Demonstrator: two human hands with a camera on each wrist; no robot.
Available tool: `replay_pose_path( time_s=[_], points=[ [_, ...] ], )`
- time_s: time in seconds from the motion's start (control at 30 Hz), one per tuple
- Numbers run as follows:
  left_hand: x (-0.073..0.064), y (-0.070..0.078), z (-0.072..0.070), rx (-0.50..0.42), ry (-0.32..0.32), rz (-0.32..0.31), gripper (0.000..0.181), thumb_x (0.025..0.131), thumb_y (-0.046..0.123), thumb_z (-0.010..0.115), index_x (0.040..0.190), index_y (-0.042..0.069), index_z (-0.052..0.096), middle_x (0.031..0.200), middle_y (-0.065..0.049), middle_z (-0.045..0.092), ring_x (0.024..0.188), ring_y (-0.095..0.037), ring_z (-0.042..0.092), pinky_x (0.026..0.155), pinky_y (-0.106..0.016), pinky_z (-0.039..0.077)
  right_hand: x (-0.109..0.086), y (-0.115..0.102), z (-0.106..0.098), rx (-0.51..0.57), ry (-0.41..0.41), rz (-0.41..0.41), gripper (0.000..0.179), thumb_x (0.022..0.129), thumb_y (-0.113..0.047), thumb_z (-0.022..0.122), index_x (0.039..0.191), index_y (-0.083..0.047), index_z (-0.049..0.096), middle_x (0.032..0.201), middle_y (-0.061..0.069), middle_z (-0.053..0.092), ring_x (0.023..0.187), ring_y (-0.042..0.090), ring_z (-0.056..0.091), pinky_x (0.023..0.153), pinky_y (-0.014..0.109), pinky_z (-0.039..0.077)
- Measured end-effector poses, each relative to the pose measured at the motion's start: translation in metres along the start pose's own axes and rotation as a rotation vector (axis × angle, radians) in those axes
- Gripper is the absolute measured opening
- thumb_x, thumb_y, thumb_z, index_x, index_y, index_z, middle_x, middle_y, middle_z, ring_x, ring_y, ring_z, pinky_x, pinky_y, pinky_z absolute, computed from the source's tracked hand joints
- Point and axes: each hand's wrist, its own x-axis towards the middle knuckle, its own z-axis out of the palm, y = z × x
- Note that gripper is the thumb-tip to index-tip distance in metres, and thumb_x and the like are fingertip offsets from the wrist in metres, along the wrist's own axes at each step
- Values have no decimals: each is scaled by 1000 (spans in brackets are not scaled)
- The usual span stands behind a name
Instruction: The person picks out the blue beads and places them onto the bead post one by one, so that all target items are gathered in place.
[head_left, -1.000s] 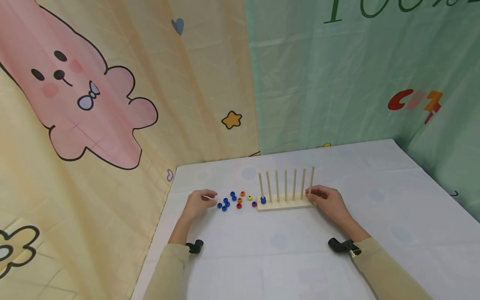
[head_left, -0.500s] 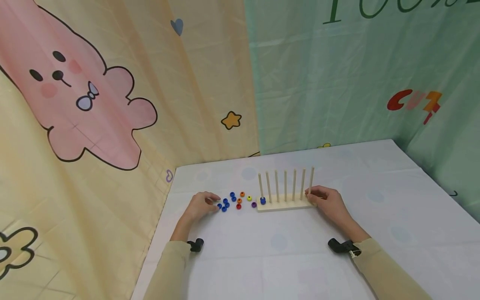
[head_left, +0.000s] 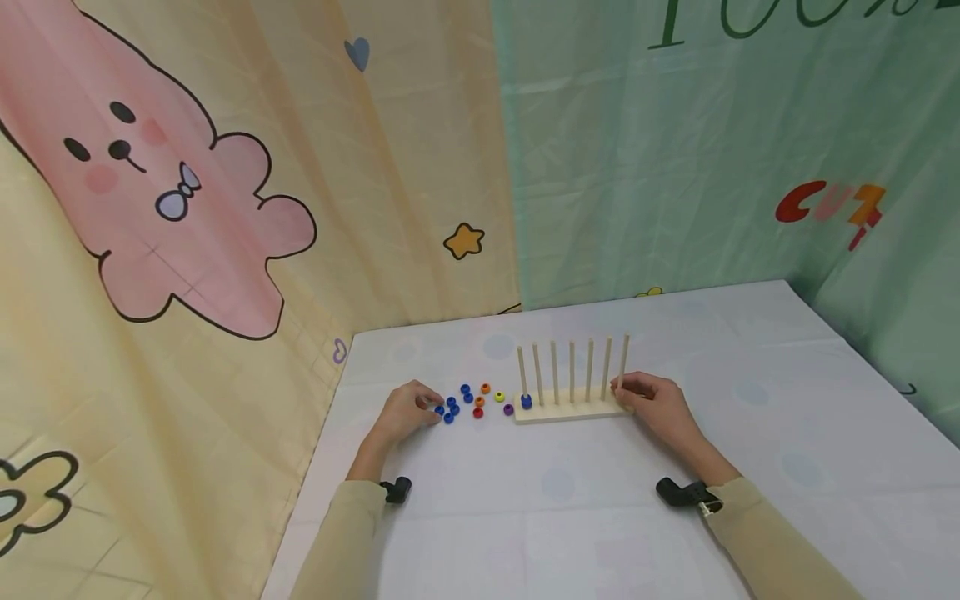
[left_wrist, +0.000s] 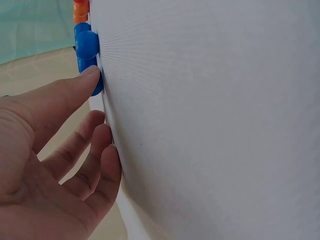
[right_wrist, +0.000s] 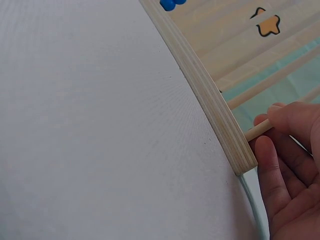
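Note:
My left hand (head_left: pixel 403 412) is at the left edge of a group of small beads, its thumb and a finger pinching the outermost blue bead (left_wrist: pixel 98 86). Other blue beads (head_left: pixel 468 398) lie just beyond it, with two orange beads (head_left: pixel 480 402), a red bead (head_left: pixel 478 413), a yellow bead (head_left: pixel 499 397) and a purple bead (head_left: pixel 508 410). A pale wooden peg board (head_left: pixel 573 412) stands to their right, with blue beads (head_left: pixel 527 402) on its leftmost peg. At the other end, my right hand (head_left: pixel 660 404) pinches the rightmost peg (right_wrist: pixel 260 129) low down, near the base.
Under everything is a table with a white cloth (head_left: pixel 525 517). Printed curtains (head_left: pixel 405 167) hang behind it and along its left and right sides. Both wrists carry a black camera mount (head_left: pixel 686 492).
My left hand has moved slightly right to the beads, and its thumb and finger have come together on the outermost blue bead. The right hand has stayed at the peg board's end.

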Motion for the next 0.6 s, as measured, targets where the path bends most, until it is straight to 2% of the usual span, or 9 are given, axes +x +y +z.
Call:
replay_pose_path(
  time_s=[0.13, 0.27, 0.4, 0.6],
  points=[
    [0, 1, 1, 14, 8, -16, 19, 81, 12, 85, 97, 20, 80, 99, 2, 62, 87, -20, 55, 70, -33, 46, 4, 16, 1, 9, 8, -15, 22, 97, -15, 69, 114, -2, 72, 111, 14, 73, 104, 31, 66, 75, 17, 51],
    [0, 1, 1, 15, 17, -13, 18, 82, 12, 84, 97, 20, 80, 98, 2, 62, 86, -20, 55, 69, -33, 46, 8, 31, 3, 5, 16, -15, 23, 96, -23, 71, 113, -8, 73, 111, 9, 74, 102, 22, 66, 76, 18, 51],
    [-1, 2, 1, 2, 22, -17, 17, 83, 12, 83, 98, 19, 79, 98, 2, 62, 86, -20, 55, 69, -33, 46, 8, 34, 3, 3, 24, -7, 23, 96, -29, 71, 111, -12, 74, 110, 6, 74, 100, 14, 66, 76, 19, 52],
    [-3, 2, 2, -42, 34, -48, 19, 85, 13, 81, 103, 19, 77, 96, -2, 63, 85, -22, 56, 69, -34, 47, 8, 34, 3, 0, 28, -2, 21, 95, -32, 72, 109, -16, 74, 108, 1, 74, 98, 14, 66, 75, 21, 53]
  ],
)
